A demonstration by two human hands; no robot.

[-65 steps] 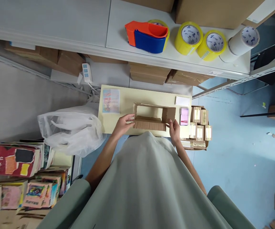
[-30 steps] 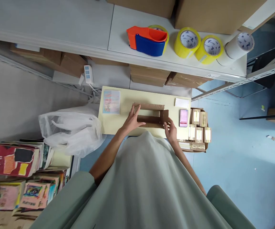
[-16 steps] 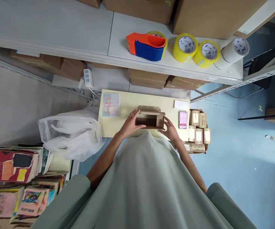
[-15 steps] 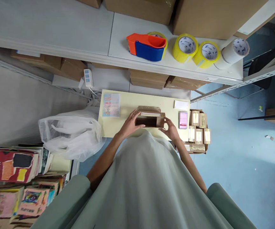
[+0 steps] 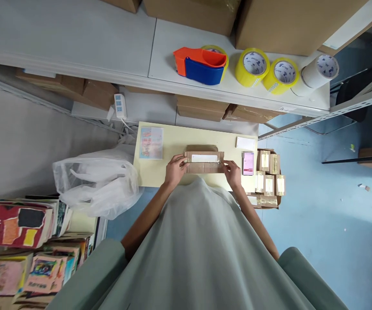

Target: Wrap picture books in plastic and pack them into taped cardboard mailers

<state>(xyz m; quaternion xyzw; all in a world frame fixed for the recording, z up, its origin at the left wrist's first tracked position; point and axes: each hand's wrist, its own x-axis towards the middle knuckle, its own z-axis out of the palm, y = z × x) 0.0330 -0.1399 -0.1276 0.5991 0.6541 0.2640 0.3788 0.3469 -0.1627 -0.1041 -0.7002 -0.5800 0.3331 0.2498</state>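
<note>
A small cardboard box (image 5: 204, 168) lies at the front edge of the cream table (image 5: 173, 135). Its flaps are folded over the top, and a white label (image 5: 204, 158) shows on the upper one. A thin shiny strip runs along the edge below the label. My left hand (image 5: 174, 169) is closed, its fingertips gripping the box's left end. At the right end my right hand (image 5: 232, 172) pinches the corner between thumb and fingers. Another brown cardboard piece (image 5: 201, 148) shows just behind the box.
A phone (image 5: 247, 163), a white card (image 5: 245, 143) and a printed sheet (image 5: 151, 143) lie on the table. Right of it stands a carton of small taped boxes (image 5: 269, 185). The shelf above bears tape rolls (image 5: 252, 67) and an orange-blue tape dispenser (image 5: 201, 64). Plastic bags (image 5: 98, 181) hang left.
The box stood open with its dark inside showing; its flaps are now folded down. My left hand has turned and drawn back to the left end, and my right hand has closed on the right end.
</note>
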